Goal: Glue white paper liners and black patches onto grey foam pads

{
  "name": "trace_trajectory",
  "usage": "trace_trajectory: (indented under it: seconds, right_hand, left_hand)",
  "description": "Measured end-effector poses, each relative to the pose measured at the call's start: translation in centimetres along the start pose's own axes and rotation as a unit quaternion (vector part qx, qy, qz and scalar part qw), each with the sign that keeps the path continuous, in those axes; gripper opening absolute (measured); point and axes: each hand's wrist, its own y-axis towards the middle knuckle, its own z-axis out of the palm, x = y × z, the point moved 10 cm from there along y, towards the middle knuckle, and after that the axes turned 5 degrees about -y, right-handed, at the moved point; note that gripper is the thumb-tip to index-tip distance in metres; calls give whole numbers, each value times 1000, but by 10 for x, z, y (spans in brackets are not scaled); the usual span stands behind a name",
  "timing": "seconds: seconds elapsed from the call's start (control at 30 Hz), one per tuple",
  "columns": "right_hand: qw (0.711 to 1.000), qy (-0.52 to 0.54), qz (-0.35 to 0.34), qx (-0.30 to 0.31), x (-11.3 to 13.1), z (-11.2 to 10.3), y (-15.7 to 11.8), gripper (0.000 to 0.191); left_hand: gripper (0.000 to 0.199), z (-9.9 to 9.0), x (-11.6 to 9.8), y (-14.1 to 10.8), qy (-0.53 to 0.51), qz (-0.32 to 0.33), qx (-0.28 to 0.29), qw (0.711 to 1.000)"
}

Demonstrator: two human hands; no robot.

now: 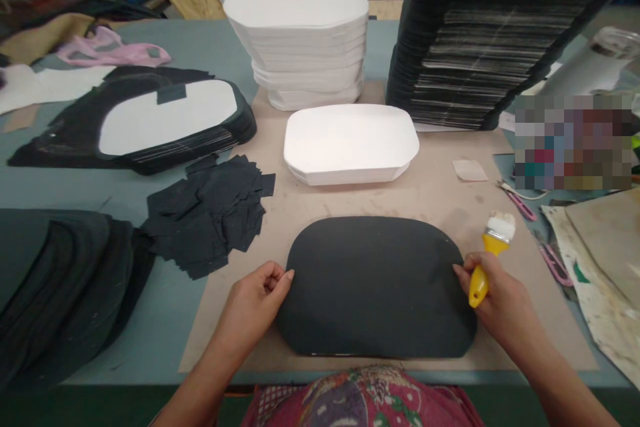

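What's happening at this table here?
A person holds a dark rounded panel by its two ends, the left hand on one side and the right hand on the other. The right hand also holds a yellow-handled brush. The panel lies on brown sheeting, with a short white stack behind it and small dark pieces heaped to the left.

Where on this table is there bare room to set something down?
The brown sheet is bare between the low white stack and the black panel, and right of that stack up to the small pale square. Crowded: left, with black scraps and dark piles; right edge, with pink-handled tools.
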Motion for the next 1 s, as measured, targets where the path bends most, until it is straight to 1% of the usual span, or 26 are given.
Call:
trace_trajectory:
  seconds: [0.23,0.3,0.33,0.4,0.47,0.5,0.53,0.57,0.63,0.7,0.73,0.8,0.93,1.0]
  right_hand:
    - [1000,-6,15,0,-1,2,-1,20]
    - [999,-28,29,0,-3,1,-2,24]
    - [998,-38,40,0,-5,0,-3,26]
    - [998,-30,64,-4,-8,-5,-6,29]
    - [997,15,80,-5,-6,-9,-10,28]
    - [995,43,86,-1,-4,-10,-13,27]
    - [994,66,90,5,-1,-9,-15,26]
    - [992,83,94,13,3,-8,-16,25]
    - [989,101,105,24,9,-4,-20,24]
    - [987,111,114,28,15,-1,-21,22]
    - [986,114,118,27,17,0,-21,21]
    - [985,121,122,23,20,1,-21,20]
    - [983,116,141,13,23,2,-17,21]
    - [983,114,140,9,25,2,-15,22]
  left_hand:
    - [43,3,5,0,7,13,5,1000]
    - [44,-1,4,-2,35,20,2,999]
    - [43,-6,3,-3,53,25,-9,998]
    - [41,-19,-7,-1,92,45,-54,993]
    - [44,-29,-27,6,113,90,-98,985]
    - [47,-28,-41,13,117,125,-104,980]
    - [50,-23,-55,21,118,163,-94,975]
    - [52,-15,-68,29,112,200,-68,971]
    - [55,8,-89,47,86,251,6,964]
    - [54,27,-101,59,62,264,70,960]
    - [54,32,-104,63,58,262,87,959]
    - [55,37,-106,67,64,259,97,959]
    - [56,37,-103,69,76,248,89,962]
    - [56,36,-102,71,81,244,83,963]
